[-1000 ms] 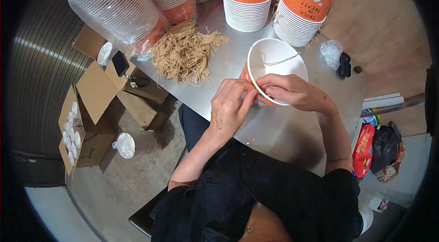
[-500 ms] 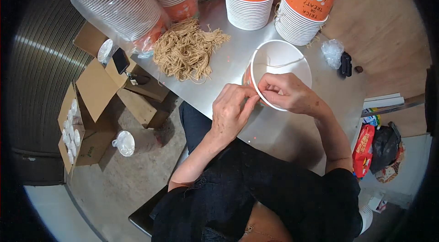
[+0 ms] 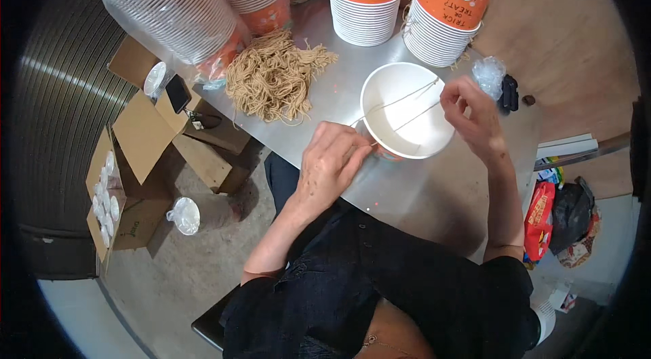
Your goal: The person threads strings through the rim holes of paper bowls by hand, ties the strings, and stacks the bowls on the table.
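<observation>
A paper bucket [image 3: 410, 115], white inside with an orange printed outside, stands mouth up in front of me on the metal table. A thin tan string [image 3: 400, 99] runs across its mouth, and a second stretch slants toward my right hand. My left hand [image 3: 332, 162] is closed at the near left rim, thumb and finger pinched on what looks like a string end. Beside the right rim, my right hand [image 3: 472, 115] is raised with curled fingers, pinching the string and drawing it taut.
A heap of tan strings [image 3: 274, 77] lies left of the bucket. Behind it stand tall stacks of nested buckets in clear plastic [image 3: 169, 10]. Two upside-down orange bucket stacks [image 3: 366, 16] stand at the back. Crumpled clear plastic [image 3: 488, 76] and a black object [image 3: 508, 93] lie right. Open cartons [image 3: 146, 132] stand lower left.
My right hand has moved from the near rim to the right, away from my left hand, pulling the string across the bucket. My left hand has shifted slightly left and down.
</observation>
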The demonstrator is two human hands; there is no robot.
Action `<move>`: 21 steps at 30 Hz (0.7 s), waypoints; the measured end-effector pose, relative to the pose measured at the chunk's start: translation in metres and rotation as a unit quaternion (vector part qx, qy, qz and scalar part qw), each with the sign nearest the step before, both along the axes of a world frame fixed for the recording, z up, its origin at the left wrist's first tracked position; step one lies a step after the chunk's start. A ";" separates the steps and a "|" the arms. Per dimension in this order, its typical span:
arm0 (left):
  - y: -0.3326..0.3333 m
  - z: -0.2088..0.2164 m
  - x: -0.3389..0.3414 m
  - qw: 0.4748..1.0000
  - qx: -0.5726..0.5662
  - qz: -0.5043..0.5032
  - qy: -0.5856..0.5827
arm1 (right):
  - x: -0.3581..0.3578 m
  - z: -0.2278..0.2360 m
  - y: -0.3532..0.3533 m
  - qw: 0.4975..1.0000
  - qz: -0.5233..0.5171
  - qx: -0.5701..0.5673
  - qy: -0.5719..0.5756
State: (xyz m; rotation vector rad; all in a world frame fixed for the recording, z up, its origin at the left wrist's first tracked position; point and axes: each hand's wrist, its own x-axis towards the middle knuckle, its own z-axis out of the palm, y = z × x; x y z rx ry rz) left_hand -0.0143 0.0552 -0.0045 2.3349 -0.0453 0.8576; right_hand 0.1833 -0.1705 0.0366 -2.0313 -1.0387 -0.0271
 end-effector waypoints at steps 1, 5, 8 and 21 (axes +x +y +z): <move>-0.002 -0.002 0.000 0.999 -0.045 -0.025 0.015 | -0.003 0.001 0.002 1.000 -0.001 0.000 0.000; -0.007 -0.008 -0.002 0.985 -0.147 -0.050 0.080 | -0.037 0.016 0.025 0.993 0.007 0.083 0.081; -0.007 -0.015 -0.002 0.951 -0.265 -0.091 0.130 | -0.084 0.006 0.049 0.989 0.070 0.126 -0.040; 0.003 -0.015 -0.012 0.797 -0.536 -0.191 0.204 | -0.105 -0.038 0.044 0.915 0.065 0.037 -0.396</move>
